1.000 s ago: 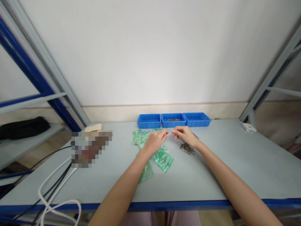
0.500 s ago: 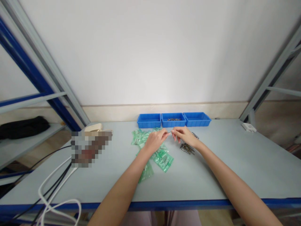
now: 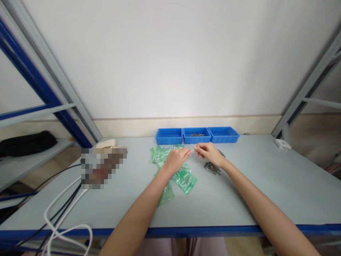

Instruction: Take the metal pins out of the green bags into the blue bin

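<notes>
My left hand (image 3: 176, 159) is closed in a pinch above the pile of green plastic bags (image 3: 185, 182). Its fingertips point right and almost meet those of my right hand (image 3: 210, 153), which is also closed in a pinch. Something small and light sits between the two sets of fingertips, too tiny to name. Small metal parts show inside the see-through bags. Under and beside my right hand lies a heap of thin, dark metal pieces (image 3: 212, 168) like screws or bits, partly covered by the wrist.
Three blue bins stand in a row at the back: a left bin (image 3: 169, 141), a middle bin (image 3: 197, 140) with thin metal pieces inside, and a right bin (image 3: 224, 138). White cables (image 3: 60, 227) hang over the table's left front. A white block (image 3: 282, 144) lies far right.
My right fingers have drawn slightly closer together at the pinch. Both hands otherwise stay in nearly the same place, and the bags and metal pieces have not moved.
</notes>
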A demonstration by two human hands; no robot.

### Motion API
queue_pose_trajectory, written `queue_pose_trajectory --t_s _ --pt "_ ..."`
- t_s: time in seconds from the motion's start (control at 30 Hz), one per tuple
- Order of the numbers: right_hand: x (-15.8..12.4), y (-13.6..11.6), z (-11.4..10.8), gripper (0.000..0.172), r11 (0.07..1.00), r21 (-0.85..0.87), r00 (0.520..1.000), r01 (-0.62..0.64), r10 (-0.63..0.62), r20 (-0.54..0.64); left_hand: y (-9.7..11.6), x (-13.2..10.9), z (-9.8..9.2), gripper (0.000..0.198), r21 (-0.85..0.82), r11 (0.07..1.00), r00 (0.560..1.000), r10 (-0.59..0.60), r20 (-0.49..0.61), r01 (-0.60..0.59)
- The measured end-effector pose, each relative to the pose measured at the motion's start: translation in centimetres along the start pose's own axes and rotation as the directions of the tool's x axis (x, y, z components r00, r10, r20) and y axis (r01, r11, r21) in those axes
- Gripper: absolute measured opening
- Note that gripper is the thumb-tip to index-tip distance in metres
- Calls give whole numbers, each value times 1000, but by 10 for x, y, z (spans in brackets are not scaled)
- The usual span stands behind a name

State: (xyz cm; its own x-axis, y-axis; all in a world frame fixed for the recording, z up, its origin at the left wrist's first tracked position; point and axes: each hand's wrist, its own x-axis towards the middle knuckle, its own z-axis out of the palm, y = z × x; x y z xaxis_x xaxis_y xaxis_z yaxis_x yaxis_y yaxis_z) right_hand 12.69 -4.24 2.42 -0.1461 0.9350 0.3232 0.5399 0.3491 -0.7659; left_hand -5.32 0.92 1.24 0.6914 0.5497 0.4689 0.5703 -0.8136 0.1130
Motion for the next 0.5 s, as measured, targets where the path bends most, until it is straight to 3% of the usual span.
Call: queue_pose_trajectory --t_s 0.1,0.27,0.4,0.5 --pt "4 9 3 47 997 23 997 -74 74 -12 -2 0 0 44 -11 1000 999 5 -43 -6" --pt "35 30 -2 52 953 131 933 -272 295 -205 -7 0 -2 50 -14 1000 997 -24 -79 23" --pt "58 32 -20 29 971 62 940 -230 238 -244 -10 1 0 49 -18 1000 996 -23 -91 22" --pt "64 27 -32 30 985 -1 953 -172 166 -252 -12 1 1 48 -34 999 995 -31 -93 28"
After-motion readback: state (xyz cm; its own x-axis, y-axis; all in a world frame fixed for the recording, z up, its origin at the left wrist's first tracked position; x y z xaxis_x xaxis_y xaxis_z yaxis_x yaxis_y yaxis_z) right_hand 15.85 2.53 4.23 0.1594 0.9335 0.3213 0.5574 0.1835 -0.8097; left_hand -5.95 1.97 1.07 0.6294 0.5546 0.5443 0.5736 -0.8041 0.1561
